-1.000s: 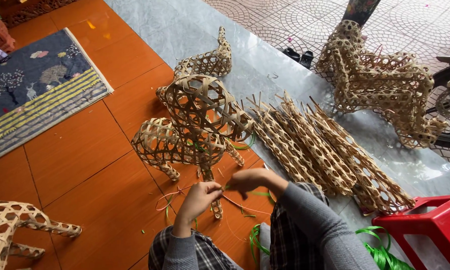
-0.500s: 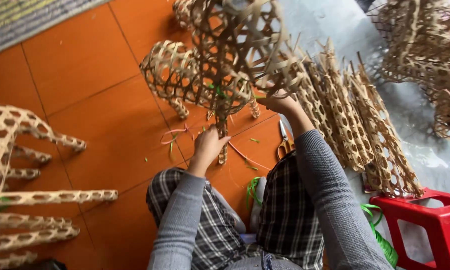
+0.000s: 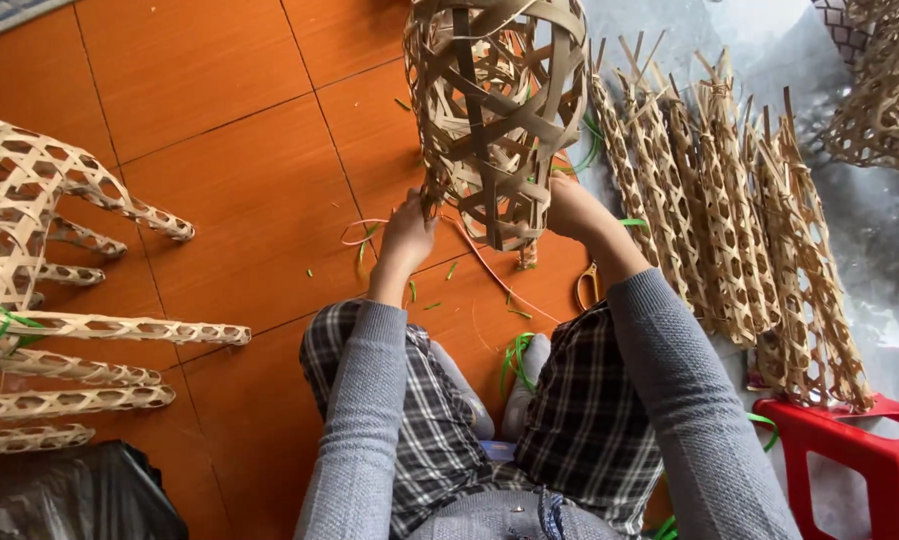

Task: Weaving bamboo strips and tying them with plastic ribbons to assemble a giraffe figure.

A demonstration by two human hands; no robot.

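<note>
At the top centre of the frame stands an open-weave basket form of pale bamboo strips [image 3: 500, 110], held up over the orange tiled floor [image 3: 230, 200] between both hands. The left hand [image 3: 408, 238] is just left of the form's lower edge, its fingers closed on a loose end of strip there. The right hand [image 3: 570, 208] is at the lower right side of the form and touches it, but the weave hides the fingers — I cannot tell how far they are closed. Both arms wear grey knitted sleeves [image 3: 670, 400], above checked trousers. To the right lies a row of long narrow woven bamboo tubes [image 3: 740, 230], side by side. A red plastic stool [image 3: 860, 465] is in the lower right corner. On the left edge is a woven bamboo frame with several legs [image 3: 40, 290]. Thin green scraps [image 3: 515, 355] lie on the tiles between the knees.
</note>
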